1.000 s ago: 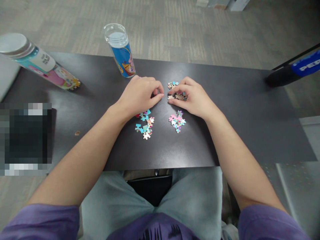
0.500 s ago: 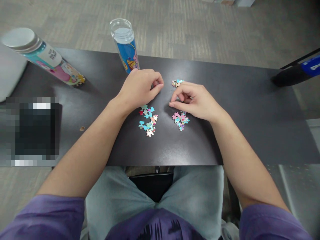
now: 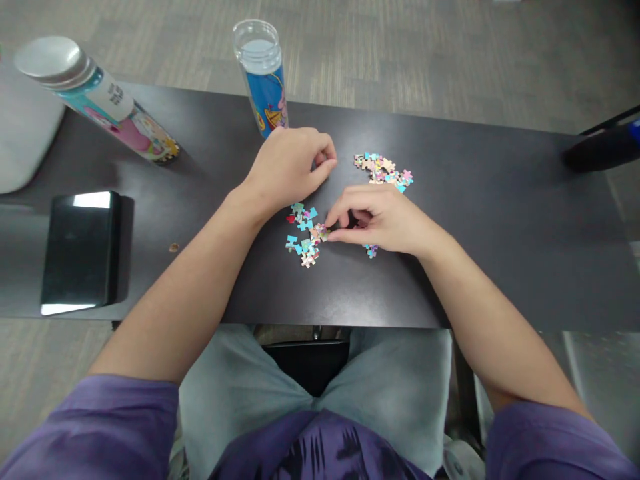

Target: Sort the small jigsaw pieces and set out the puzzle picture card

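Right hand: pinched towards its thumb, the tips brought close together. By the right hand (image 3: pixel 383 219), the right-hand edge of the left pile (image 3: pixel 306 245) is reached; a small puzzle piece (image 3: pixel 323 233) is seen at the fingertips, but whether it is gripped or only touched cannot be told.
Left hand: loosely curled, with the thumb brought near the forefinger. Nothing is seen in the left hand (image 3: pixel 293 163), though the inside of the curl is hidden, so its grasp cannot be told.
Left pile from the right hand: placed directly to the left of the fingertips, on the worktop (image 3: pixel 320 300).
Left pile from the left hand: placed on the wearer's side, just beyond the wrist; the right fingertips are judged the nearer.
Lie of the left pile: loosely strung from the left wrist towards the wearer, longer that way than across; the right thumb is pointed across this line.
Far pile: spread beyond the right hand, where the far pile (image 3: pixel 384 171) is partly covered by its back.
Near pile: mostly hidden beneath the right hand; only the edge of the near pile (image 3: pixel 371 251) is shown.
Beyond the left hand: an open clear tube (image 3: pixel 267 90) is stood upright, its base partly hidden by that hand.
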Available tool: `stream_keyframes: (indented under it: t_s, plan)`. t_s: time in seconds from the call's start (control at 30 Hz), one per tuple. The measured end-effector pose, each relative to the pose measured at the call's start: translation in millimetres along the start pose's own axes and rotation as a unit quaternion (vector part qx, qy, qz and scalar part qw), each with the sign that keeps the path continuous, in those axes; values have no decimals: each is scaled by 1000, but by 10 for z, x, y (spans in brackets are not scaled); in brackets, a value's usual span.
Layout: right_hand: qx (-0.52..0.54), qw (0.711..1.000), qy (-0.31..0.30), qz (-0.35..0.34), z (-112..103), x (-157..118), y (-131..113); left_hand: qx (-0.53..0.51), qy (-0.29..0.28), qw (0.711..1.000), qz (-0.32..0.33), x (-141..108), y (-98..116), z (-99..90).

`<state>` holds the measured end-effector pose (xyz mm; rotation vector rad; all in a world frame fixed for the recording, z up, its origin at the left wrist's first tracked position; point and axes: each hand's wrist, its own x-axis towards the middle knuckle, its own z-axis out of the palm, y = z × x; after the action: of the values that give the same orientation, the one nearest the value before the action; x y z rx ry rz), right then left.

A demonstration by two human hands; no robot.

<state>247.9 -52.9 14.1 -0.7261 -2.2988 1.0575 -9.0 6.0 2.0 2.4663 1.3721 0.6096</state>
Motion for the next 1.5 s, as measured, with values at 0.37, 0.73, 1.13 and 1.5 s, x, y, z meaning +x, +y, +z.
stream_keyframes:
  t_s: [0.37,0.73,1.13,1.5]
  plan:
    - [-193,958,184,107,-627,-297,337,-44,2,999,24,-32,53,14]
    - [-202,954,165,148,-620,-329,457,-20,-56,996,63,-24,97,-35]
    - [-153,975,61,148,-781,-403,378,-1,-44,997,59,-31,67,-28]
    - [-114,973,197,-20,-404,-198,193,-300,-80,951,4,-30,277,78]
